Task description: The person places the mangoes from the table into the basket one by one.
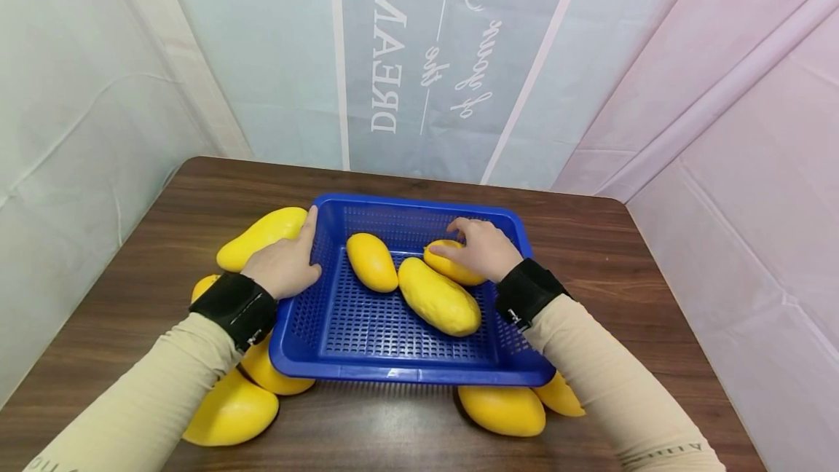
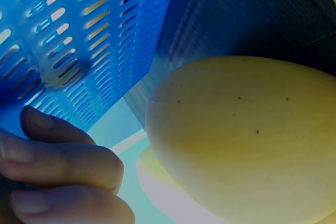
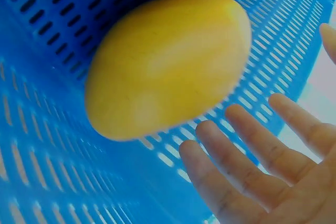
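A blue perforated plastic basket [image 1: 413,372] stands on the table with three yellow mangoes inside. One mango [image 1: 372,262] lies toward the left, a larger wrinkled mango [image 1: 438,297] in the middle, and a smaller mango [image 1: 454,269] at the right. My left hand [image 1: 282,266] grips the basket's left rim, thumb over the inner side, other fingers curled against the outer wall in the left wrist view. My right hand [image 1: 486,248] is over the smaller mango. In the right wrist view its fingers [image 3: 252,150] are spread and nearly straight beside a mango [image 3: 168,72].
More mangoes lie left of the basket, one at its back corner [image 1: 262,239] and others near the front [image 1: 232,410]. Another mango [image 1: 503,410] sits before the front right corner. The brown wooden table [image 1: 590,253] meets a printed curtain [image 1: 288,57] behind.
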A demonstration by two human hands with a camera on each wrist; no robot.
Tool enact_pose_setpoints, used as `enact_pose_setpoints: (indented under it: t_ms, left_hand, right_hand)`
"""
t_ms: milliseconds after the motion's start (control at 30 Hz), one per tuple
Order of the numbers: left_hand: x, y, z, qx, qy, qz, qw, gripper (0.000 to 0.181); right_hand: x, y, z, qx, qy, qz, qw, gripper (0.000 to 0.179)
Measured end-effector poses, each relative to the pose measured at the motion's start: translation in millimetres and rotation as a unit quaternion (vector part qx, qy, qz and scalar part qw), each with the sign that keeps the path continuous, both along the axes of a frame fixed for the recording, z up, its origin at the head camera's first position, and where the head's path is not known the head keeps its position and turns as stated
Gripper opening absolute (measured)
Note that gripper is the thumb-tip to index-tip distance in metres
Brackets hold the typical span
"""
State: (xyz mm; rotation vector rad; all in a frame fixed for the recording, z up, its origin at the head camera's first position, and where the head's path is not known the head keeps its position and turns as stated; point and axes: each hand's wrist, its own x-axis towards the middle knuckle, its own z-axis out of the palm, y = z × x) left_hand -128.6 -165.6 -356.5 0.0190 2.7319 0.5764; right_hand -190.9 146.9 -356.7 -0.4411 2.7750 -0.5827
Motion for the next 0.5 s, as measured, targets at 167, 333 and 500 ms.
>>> enact_pose_setpoints:
  t_ms: [167,333,500]
  left_hand:
    - [0.5,0.0,0.5,0.000,0.000,-0.001,1.0000,0.097]
    - [1.2,-0.1,0.5,0.000,-0.001,-0.001,1.0000,0.096]
    - [0.7,0.0,1.1,0.000,-0.002,0.000,1.0000,0.097]
  right_hand:
    - [1.6,5,8.7,-0.004,-0.005,0.003,1.0000,0.066]
    - [5.4,10,14.9,-0.010,0.004,0.009,0.9999,0.067]
    - [8.5,15,22.3,-0.020,0.014,0.008,0.9997,0.067]
